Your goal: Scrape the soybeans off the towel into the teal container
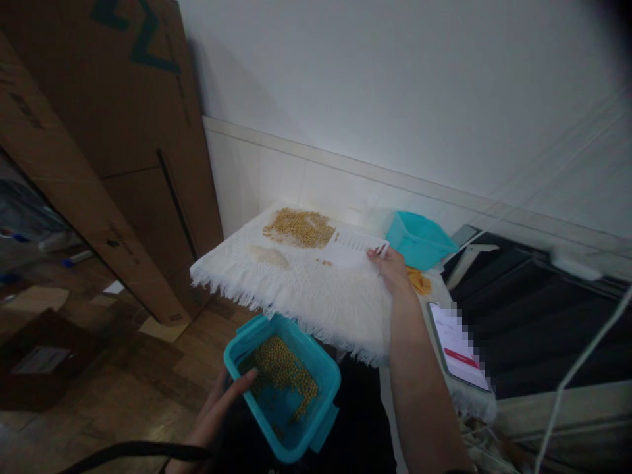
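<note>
My left hand grips the left rim of a teal plastic bin, its thumb over the edge. Yellow soybeans lie in the bin, which is tilted just below the table's front edge. With my right hand I hold one end of a white slotted plastic tray flat on the cloth. The tray's far end touches a spread pile of soybeans. A few loose beans lie beside the tray. Nearer the front edge is a small patch of pale grains.
A fringed white cloth covers the table against the wall. At its right stand a second teal bin, an orange cloth and a phone. A tall cardboard box rises on the left. A white cable hangs at right.
</note>
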`<state>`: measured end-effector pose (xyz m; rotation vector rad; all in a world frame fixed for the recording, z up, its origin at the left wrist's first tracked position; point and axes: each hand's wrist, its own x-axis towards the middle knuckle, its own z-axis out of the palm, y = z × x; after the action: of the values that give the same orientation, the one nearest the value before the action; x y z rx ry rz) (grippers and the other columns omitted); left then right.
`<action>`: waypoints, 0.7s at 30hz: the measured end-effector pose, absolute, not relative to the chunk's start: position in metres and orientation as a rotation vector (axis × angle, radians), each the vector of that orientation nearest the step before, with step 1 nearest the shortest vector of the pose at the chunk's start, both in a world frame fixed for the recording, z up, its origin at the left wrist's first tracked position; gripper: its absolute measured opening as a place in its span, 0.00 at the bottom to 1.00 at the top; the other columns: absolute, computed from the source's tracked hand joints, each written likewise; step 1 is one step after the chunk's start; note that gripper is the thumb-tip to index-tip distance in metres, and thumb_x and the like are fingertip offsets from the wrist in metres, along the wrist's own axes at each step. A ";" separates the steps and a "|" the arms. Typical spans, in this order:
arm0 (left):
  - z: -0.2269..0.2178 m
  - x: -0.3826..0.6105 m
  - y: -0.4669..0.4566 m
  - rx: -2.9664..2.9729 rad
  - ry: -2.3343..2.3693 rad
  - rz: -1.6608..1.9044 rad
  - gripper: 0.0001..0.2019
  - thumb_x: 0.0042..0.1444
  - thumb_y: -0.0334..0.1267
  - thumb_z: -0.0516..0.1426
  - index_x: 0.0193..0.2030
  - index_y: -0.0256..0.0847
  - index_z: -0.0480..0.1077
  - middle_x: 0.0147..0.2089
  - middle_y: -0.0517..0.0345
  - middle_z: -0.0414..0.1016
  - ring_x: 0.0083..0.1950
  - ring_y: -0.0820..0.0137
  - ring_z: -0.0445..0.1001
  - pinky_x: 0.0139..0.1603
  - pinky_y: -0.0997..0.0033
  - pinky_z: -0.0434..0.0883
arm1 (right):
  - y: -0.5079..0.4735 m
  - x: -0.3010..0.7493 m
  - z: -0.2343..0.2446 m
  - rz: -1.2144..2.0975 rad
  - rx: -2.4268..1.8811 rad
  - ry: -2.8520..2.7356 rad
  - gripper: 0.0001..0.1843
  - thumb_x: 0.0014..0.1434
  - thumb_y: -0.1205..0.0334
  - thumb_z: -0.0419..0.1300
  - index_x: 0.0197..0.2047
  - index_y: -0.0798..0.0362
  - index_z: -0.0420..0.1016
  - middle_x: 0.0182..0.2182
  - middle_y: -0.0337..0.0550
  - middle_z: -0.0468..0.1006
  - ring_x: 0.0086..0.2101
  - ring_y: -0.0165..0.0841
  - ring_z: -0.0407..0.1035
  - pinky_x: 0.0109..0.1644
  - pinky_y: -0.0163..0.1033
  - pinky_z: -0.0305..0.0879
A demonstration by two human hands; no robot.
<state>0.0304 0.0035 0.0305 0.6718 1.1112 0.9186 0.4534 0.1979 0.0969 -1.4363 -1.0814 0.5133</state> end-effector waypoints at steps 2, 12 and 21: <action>0.034 0.032 0.004 0.661 1.115 0.908 0.34 0.58 0.53 0.65 0.70 0.49 0.68 0.71 0.48 0.72 0.79 0.48 0.55 0.76 0.42 0.57 | 0.194 0.455 0.100 0.539 -1.460 -1.084 0.25 0.38 0.41 0.74 0.31 0.50 0.76 0.28 0.39 0.80 0.29 0.35 0.71 0.35 0.40 0.69; 0.021 0.021 -0.003 0.796 1.081 0.925 0.29 0.48 0.52 0.71 0.58 0.53 0.78 0.73 0.55 0.71 0.81 0.45 0.46 0.77 0.43 0.57 | 0.158 0.448 0.111 0.322 -1.584 -1.300 0.22 0.45 0.40 0.69 0.29 0.51 0.77 0.26 0.40 0.78 0.28 0.35 0.68 0.34 0.40 0.62; 0.063 0.047 0.007 0.448 1.138 0.936 0.39 0.56 0.53 0.67 0.73 0.53 0.61 0.74 0.48 0.68 0.71 0.47 0.69 0.67 0.47 0.73 | 0.112 0.399 0.107 0.166 -1.574 -1.364 0.15 0.54 0.46 0.63 0.26 0.48 0.74 0.21 0.35 0.72 0.27 0.34 0.66 0.32 0.37 0.60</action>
<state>0.0471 0.0073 0.0628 0.4478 1.1382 0.9358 0.3986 0.1116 0.1068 -1.5740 -1.3639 0.1663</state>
